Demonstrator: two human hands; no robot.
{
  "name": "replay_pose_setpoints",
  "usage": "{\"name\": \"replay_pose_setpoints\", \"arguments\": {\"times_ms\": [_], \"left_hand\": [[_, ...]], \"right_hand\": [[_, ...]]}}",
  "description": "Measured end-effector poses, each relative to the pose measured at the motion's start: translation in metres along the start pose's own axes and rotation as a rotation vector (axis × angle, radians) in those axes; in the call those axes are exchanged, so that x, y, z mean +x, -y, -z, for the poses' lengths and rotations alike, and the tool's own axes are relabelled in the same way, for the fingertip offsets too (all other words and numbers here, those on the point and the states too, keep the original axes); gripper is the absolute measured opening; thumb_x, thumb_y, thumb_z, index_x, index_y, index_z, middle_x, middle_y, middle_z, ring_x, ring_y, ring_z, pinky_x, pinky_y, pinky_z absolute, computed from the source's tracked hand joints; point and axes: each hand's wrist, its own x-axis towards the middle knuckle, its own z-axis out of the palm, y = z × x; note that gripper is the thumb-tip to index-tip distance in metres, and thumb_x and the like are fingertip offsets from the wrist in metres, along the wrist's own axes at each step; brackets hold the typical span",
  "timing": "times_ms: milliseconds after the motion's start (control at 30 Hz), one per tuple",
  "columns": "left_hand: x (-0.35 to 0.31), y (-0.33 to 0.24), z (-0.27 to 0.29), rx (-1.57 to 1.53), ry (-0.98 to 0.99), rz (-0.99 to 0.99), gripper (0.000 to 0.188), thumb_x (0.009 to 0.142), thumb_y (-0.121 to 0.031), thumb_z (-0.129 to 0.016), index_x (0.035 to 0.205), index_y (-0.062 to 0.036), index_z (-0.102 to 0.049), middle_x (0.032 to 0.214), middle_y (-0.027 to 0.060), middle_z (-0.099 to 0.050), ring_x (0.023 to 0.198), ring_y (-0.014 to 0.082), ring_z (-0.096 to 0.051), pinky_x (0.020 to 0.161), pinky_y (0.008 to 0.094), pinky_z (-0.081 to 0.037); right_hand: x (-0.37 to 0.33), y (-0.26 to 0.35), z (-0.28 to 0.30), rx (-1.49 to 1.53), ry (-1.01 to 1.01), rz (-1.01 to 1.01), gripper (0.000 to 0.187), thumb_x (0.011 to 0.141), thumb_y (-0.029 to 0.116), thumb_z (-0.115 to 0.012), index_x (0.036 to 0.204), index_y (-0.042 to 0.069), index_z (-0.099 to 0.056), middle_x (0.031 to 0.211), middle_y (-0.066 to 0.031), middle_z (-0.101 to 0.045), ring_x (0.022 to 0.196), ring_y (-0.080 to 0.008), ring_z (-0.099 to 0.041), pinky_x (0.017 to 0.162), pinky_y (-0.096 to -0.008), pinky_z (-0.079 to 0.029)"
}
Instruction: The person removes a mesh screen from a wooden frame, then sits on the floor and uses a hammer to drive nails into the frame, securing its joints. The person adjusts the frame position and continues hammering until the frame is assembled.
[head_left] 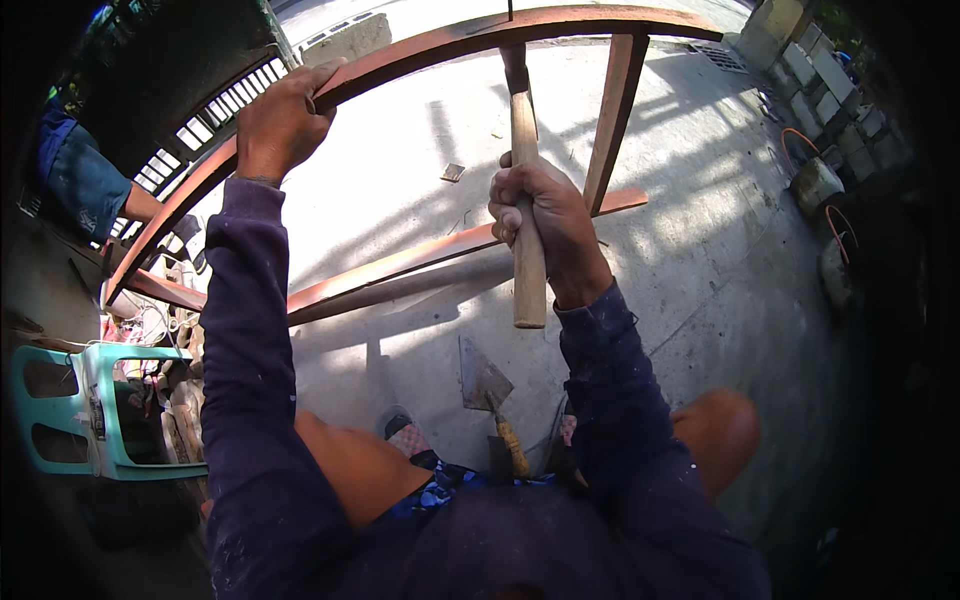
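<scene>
My left hand is wrapped round the far reddish wooden beam of a wooden frame. A short upright piece joins that beam to a lower rail nearer the floor. In my right hand is a hammer, its pale wooden handle pointing toward me. The hammer's dark head is up at the beam, partly hidden, and I cannot tell if it touches. A thin dark rod or nail stands up at the beam's top edge.
A pointed trowel lies on the concrete floor between my feet. At left stands a turquoise plastic chair beside cluttered rope and wood. Another person in blue shorts is beyond the frame's left end. Concrete blocks line the right.
</scene>
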Motion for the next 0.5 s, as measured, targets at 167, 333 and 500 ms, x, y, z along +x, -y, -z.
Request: {"name": "replay_pose_setpoints", "arguments": {"times_ms": [167,333,500], "left_hand": [[0.011,0.011,-0.001,0.004,0.056,0.003,0.050,0.087,-0.023,-0.076,0.135,-0.0317,-0.066,0.113,-0.0006,-0.074,0.097,0.0229,-0.073,0.082,0.0392,-0.060],[0.008,0.022,-0.017,0.060,0.060,0.015,0.048,0.088,-0.024,-0.076,0.135,-0.0290,-0.066,0.101,0.0014,-0.075,0.087,0.0216,-0.073,0.077,0.0396,-0.060],[0.014,0.034,-0.037,0.038,0.210,0.010,0.048,0.089,-0.022,-0.076,0.136,-0.0273,-0.066,0.105,0.0019,-0.076,0.090,0.0201,-0.074,0.078,0.0383,-0.060]], "right_hand": [[-0.018,-0.020,0.015,-0.076,-0.385,-0.074,0.015,0.094,0.012,-0.061,0.101,0.001,-0.053,0.074,-0.0031,-0.054,0.053,-0.0100,-0.054,0.047,-0.0254,-0.048],[-0.025,-0.070,0.090,0.008,-0.943,0.173,0.021,0.090,0.014,-0.063,0.098,-0.002,-0.053,0.076,-0.0077,-0.055,0.056,-0.0162,-0.056,0.051,-0.0318,-0.049],[-0.055,-0.089,0.181,-0.126,-1.294,0.006,0.020,0.084,0.013,-0.067,0.089,-0.002,-0.055,0.072,-0.0065,-0.054,0.057,-0.0191,-0.057,0.050,-0.0343,-0.047]]}}
